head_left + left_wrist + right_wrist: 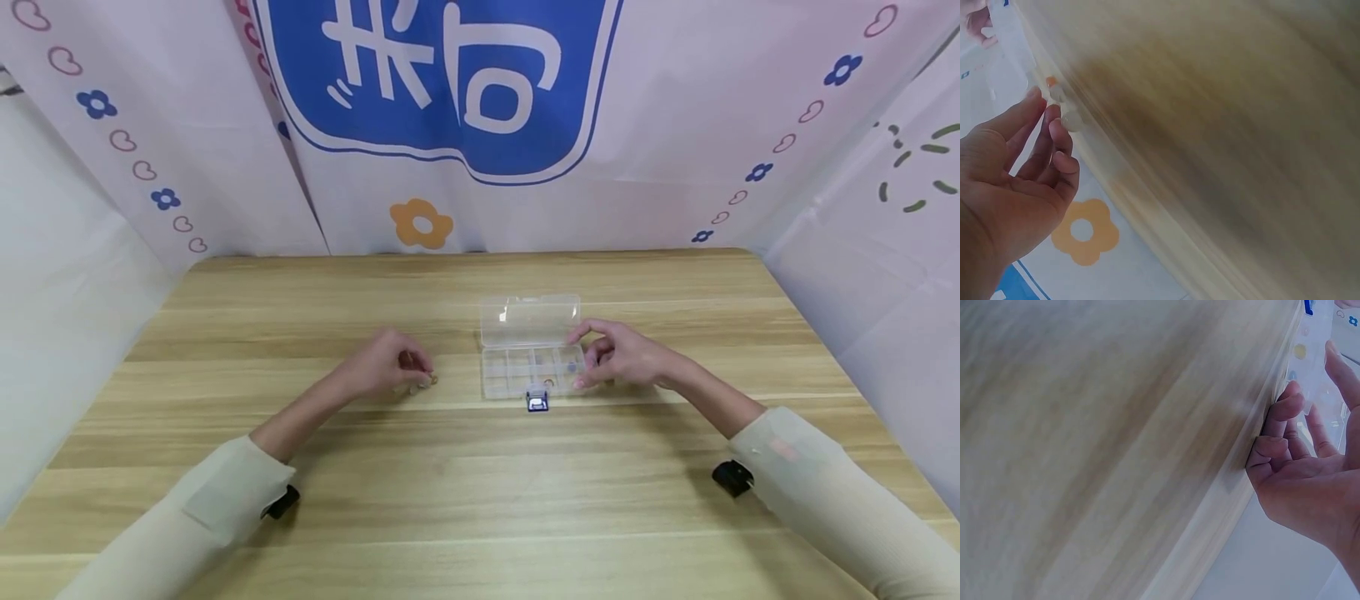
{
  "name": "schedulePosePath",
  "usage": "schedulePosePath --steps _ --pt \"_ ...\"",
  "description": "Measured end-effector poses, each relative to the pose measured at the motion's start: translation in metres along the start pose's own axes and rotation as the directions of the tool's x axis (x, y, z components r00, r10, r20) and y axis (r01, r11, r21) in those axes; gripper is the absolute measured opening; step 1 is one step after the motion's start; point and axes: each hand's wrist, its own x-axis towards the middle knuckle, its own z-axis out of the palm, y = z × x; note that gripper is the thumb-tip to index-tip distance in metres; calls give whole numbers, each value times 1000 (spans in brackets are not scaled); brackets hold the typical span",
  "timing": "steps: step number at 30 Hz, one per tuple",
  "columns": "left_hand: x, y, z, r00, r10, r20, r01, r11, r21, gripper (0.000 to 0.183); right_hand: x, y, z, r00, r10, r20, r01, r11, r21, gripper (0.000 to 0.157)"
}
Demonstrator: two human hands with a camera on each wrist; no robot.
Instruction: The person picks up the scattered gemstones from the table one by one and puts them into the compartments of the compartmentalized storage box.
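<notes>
Touching the right hand (pixel 628 355), the box (pixel 496 372) lies open; left hand (pixel 386 363) apart.

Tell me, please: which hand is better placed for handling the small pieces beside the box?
Probably the left hand: it is close to the small pieces, while the right hand is at the right end of the box.

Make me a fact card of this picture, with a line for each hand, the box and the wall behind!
Left hand: left of the box, fingertips at small pieces; I can't tell if it pinches any
Right hand: fingers around the box's right end
Box: clear, split into compartments, on the wooden table
Lid: open, on the far side
Inside: a tiny orange-gold thing, too small to name
Wall behind: white cloth with an orange flower
</notes>
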Motion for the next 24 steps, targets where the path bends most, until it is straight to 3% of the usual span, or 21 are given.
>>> schedulePosePath --steps 9,24 --pt "6 2 8 1000 -2 19 1 999 54 4 1 -3 1 1000 9 6 -9 1000 -2 58" --pt "9 7 8 1000 -7 17 6 996 89 5 -1 -2 0 1000 -4 -1 4 1000 -8 58"
